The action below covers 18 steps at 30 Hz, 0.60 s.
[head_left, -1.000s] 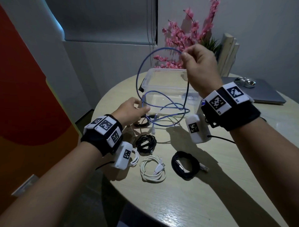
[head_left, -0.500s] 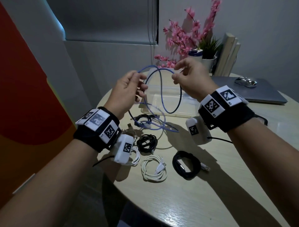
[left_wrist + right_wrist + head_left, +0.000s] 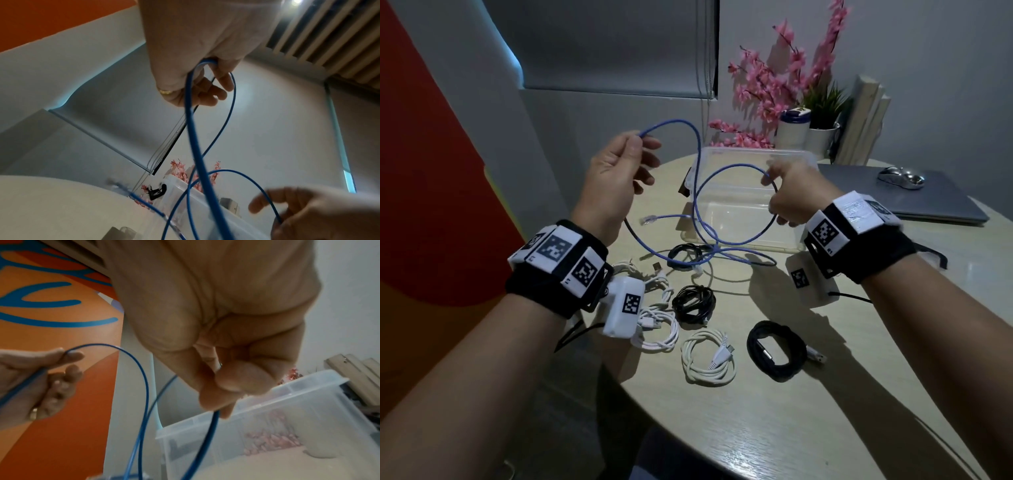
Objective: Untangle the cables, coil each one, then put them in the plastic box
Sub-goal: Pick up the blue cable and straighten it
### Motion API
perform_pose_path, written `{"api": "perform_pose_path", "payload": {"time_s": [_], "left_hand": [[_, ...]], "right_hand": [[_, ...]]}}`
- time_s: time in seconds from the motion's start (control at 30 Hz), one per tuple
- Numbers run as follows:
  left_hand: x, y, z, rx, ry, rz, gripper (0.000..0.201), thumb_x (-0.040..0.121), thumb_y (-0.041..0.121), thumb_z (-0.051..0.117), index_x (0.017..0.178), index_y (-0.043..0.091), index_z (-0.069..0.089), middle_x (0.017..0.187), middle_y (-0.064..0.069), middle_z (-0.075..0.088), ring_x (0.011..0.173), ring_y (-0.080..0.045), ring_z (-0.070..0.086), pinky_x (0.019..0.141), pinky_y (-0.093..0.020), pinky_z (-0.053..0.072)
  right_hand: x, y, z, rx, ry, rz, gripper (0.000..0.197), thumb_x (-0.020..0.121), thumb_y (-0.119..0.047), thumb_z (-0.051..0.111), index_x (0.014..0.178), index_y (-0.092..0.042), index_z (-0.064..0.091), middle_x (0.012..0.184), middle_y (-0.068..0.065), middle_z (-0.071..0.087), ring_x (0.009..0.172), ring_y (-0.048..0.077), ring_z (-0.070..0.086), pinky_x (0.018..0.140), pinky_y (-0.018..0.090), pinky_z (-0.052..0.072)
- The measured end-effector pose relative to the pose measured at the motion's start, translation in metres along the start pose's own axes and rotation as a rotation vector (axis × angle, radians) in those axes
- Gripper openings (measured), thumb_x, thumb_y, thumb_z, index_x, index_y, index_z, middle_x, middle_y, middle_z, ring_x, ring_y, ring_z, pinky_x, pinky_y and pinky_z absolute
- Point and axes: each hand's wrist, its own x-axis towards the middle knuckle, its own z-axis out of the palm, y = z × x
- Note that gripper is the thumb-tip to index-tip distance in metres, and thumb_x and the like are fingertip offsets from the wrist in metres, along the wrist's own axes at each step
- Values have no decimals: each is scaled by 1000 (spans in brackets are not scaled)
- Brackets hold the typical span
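A long blue cable (image 3: 700, 161) hangs in loops between both hands above the table. My left hand (image 3: 619, 168) pinches it high on the left, thumb against forefinger (image 3: 216, 68). My right hand (image 3: 787, 195) pinches another stretch of it in front of the clear plastic box (image 3: 801, 159). In the right wrist view the cable (image 3: 207, 439) runs down from my fingertips (image 3: 218, 404). One clear plug end (image 3: 647, 219) dangles below my left hand. Lower loops lie on the table (image 3: 722, 428) over a small black coil (image 3: 685, 251).
Coiled cables lie on the round table: two white ones (image 3: 657, 325) (image 3: 709, 356) and two black ones (image 3: 693, 303) (image 3: 774, 349). Behind the box stand pink flowers (image 3: 774, 85), a bottle (image 3: 792, 128) and a plant pot. A closed laptop (image 3: 914, 198) with a mouse (image 3: 900, 176) sits at right.
My left hand rose from the table, took the blue cable and moved up and left. My right hand came down toward the box; the hands have drawn apart, spreading the loop.
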Motion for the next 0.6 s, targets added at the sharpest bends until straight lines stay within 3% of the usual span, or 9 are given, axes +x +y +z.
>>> {"api": "perform_pose_path", "payload": {"time_s": [0.07,0.17,0.23,0.33,0.47,0.53,0.6], "left_hand": [[0,2,-4,-9,17,27,29,102,26,35,91,26,62,81,5,59,62,-5,50,58,-19,35],[-3,4,-4,44,-33,71,26,100,28,37,93,28,62,83,6,59,65,-4,50,59,-17,36],[-5,4,-1,72,-72,84,25,99,28,38,94,30,63,83,8,59,67,-4,50,61,-17,37],[-6,7,1,47,-67,83,27,97,33,39,92,35,65,82,10,60,69,-6,51,61,-20,36],[-5,12,-3,7,-32,116,29,97,34,38,92,38,66,85,9,60,70,-9,53,62,-20,37],[-5,13,-5,-19,-11,123,28,99,33,36,95,34,63,84,8,60,69,-9,53,61,-20,37],[-4,15,-7,-84,26,102,29,101,30,33,95,31,61,82,8,60,67,-8,52,60,-19,36]], "right_hand": [[-2,0,1,-12,5,11,43,86,2,52,125,-13,50,87,6,52,78,27,64,70,37,55],[-7,-10,1,115,70,-104,62,79,-9,73,133,-22,46,108,4,49,92,16,52,78,26,44],[-10,-22,-2,158,102,-231,62,77,-17,77,132,-27,49,110,0,44,87,9,47,77,20,36],[-9,-37,3,203,68,-352,55,78,-19,76,127,-30,53,95,-2,49,71,2,47,68,19,39],[-3,-37,17,355,12,-285,37,85,-15,68,116,-19,48,74,-1,57,66,16,59,60,29,48],[3,-32,21,372,48,-218,30,87,-17,66,105,-19,43,77,2,58,68,19,59,62,33,50],[6,-26,24,313,-7,-163,30,85,-20,68,104,-19,45,87,5,60,72,19,57,68,33,49]]}}
